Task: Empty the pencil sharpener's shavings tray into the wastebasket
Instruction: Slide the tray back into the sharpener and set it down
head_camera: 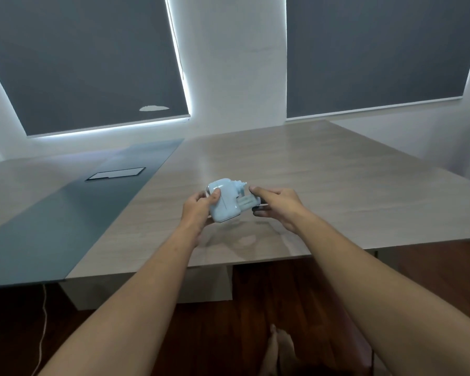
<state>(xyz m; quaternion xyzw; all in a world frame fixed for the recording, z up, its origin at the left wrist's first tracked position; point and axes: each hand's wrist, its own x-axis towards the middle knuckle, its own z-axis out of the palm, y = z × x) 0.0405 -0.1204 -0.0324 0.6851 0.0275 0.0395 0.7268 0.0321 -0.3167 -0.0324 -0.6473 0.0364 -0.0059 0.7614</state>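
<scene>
While both hands grip the pale-blue sharpener (224, 200) over the table (310, 172), its tray's contents stay hidden.

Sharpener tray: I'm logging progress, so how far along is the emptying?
Early. Done: the left hand grips the pale blue sharpener above the table. In hand: the right hand holds the part sticking out its side. Left: everything else; no wastebasket is in view.

hands (201, 210) gripping pale-blue sharpener (224, 200), wooden table (323, 172)

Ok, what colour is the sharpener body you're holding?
Pale blue; the pencil sharpener shows best in the head view, gripped by the left hand.
</scene>
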